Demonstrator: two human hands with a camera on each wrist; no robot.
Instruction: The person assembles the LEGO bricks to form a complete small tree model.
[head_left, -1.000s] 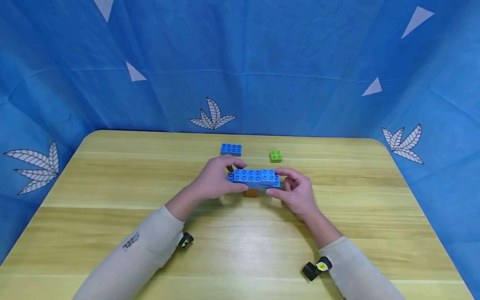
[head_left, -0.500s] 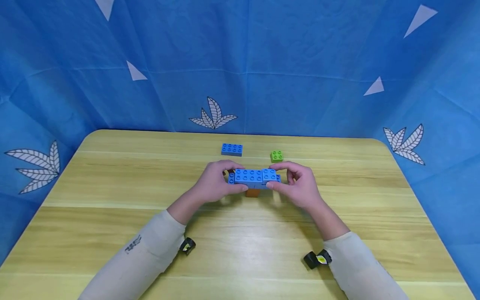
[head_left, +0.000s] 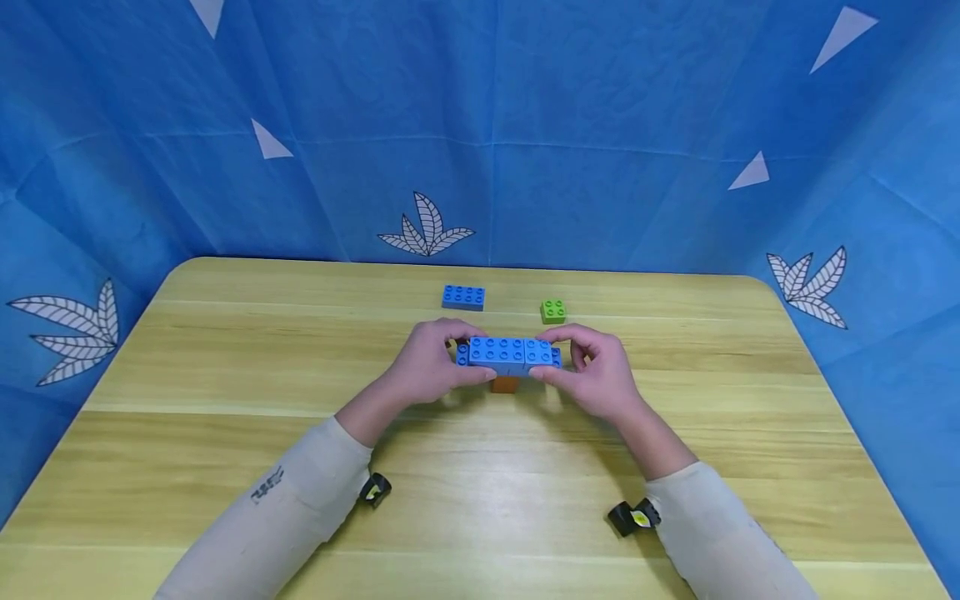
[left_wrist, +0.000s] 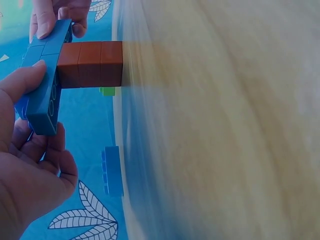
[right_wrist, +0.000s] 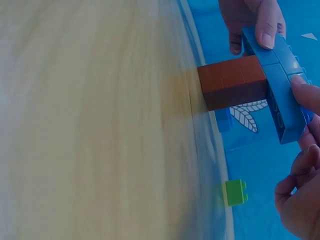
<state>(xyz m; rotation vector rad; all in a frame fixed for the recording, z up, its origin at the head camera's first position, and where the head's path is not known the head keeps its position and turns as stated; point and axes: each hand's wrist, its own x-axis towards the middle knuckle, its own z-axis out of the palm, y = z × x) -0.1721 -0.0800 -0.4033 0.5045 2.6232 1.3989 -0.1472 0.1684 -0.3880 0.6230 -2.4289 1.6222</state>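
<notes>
A column of brown toy bricks (left_wrist: 90,64) stands upright on the table, carrying a wider layer of blue bricks (right_wrist: 275,85). On that layer lie a long blue brick (head_left: 497,350) and, flush against its right end, a small square blue brick (head_left: 538,352). My left hand (head_left: 433,362) grips the left part of the blue bricks, thumb on the near face and fingers behind. With thumb and index finger, my right hand (head_left: 603,371) pinches the small square brick front and back. Studs of the lower layer show at both ends.
Behind the build, a loose blue brick (head_left: 463,297) lies toward the back of the wooden table (head_left: 300,333). To its right sits a small green brick (head_left: 553,312). A blue patterned cloth (head_left: 600,125) hangs past the back edge.
My right hand has shifted from the right end to the small square brick's front and back. That brick, earlier slightly askew, now sits level and in line with the long one.
</notes>
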